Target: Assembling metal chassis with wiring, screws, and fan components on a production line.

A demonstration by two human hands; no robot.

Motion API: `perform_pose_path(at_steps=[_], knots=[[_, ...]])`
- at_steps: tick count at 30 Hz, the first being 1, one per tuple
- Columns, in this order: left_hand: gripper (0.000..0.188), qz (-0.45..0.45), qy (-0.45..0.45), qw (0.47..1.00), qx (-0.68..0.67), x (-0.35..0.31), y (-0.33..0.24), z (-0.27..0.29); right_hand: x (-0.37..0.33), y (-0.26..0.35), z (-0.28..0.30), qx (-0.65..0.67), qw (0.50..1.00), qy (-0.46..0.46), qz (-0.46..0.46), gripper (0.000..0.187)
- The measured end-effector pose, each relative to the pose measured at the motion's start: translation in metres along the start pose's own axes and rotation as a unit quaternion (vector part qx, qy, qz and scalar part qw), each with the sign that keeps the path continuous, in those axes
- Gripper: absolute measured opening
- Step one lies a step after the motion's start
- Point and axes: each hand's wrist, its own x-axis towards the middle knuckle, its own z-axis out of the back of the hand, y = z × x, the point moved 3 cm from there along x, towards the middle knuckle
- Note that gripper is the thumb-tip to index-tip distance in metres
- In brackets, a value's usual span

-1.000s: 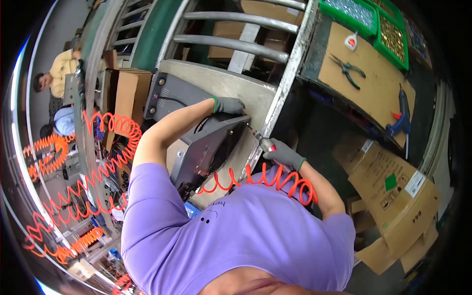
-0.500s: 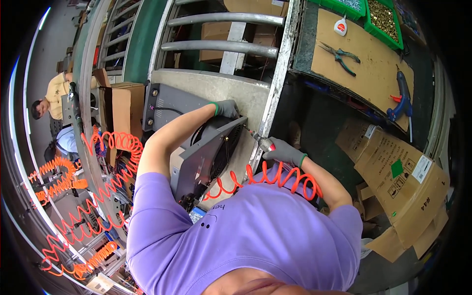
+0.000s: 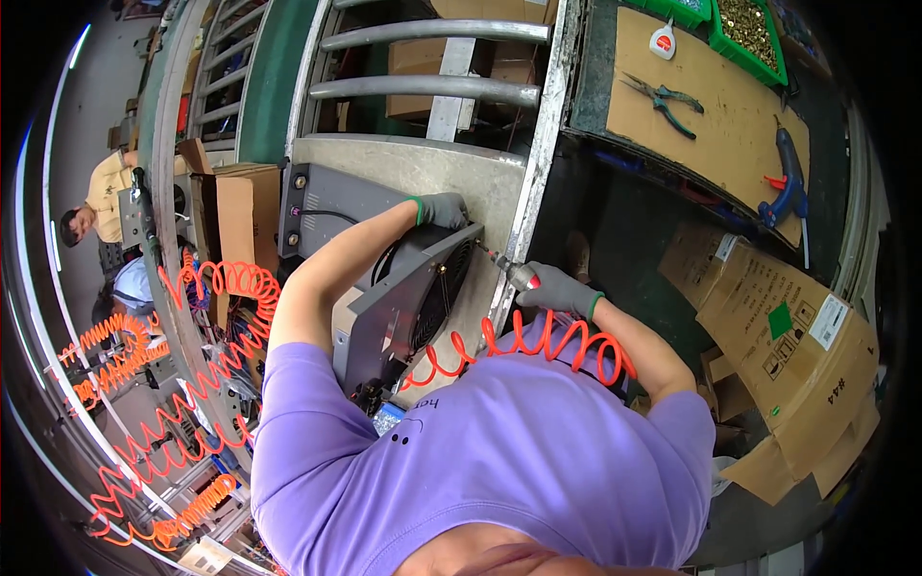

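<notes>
A dark grey metal panel with a round black fan grille (image 3: 444, 305) stands on edge on the work surface, joined to a grey metal housing (image 3: 348, 197) behind it. My left hand (image 3: 444, 210), in a grey glove, rests at the panel's far top corner, fingers bent over the edge and partly hidden behind it. My gloved right hand (image 3: 557, 291) is wrapped round a red and grey pneumatic screwdriver (image 3: 520, 276). Its bit points left at the panel's edge near the far corner; whether it touches a screw is too small to tell. A coiled red air hose (image 3: 538, 348) runs across below the screwdriver.
Metal rollers (image 3: 432, 88) lie beyond the work surface. On a cardboard-topped bench at right are pliers (image 3: 663, 101), a blue glue gun (image 3: 788, 182), a white bottle (image 3: 663, 40) and a green bin of brass fasteners (image 3: 747, 36). Cardboard boxes (image 3: 783, 331) stand lower right. Another person (image 3: 106, 206) is far left.
Both hands and the screwdriver stay almost in the same place against the panel. My right elbow has shifted slightly outward, and the view has moved a little.
</notes>
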Motion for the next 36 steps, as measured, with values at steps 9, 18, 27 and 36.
perform_pose_path(at_steps=[9, 18, 27, 36], knots=[[0.035, -0.013, 0.003, 1.0, -0.007, 0.002, -0.001, -0.002, -0.002, 0.003, 0.005, -0.011, 1.0, 0.0, 0.004, 0.047], [0.033, -0.007, 0.024, 0.999, -0.024, -0.003, -0.006, -0.002, -0.002, 0.008, 0.013, -0.087, 0.996, 0.004, 0.004, 0.049], [0.031, -0.028, 0.012, 0.999, -0.009, -0.027, -0.018, 0.006, -0.002, 0.01, 0.018, -0.125, 0.992, 0.002, 0.016, 0.05], [0.027, -0.1, -0.198, 0.93, -0.294, -0.18, -0.077, 0.0, -0.065, 0.052, 0.014, -0.066, 0.994, -0.022, 0.09, 0.059]])
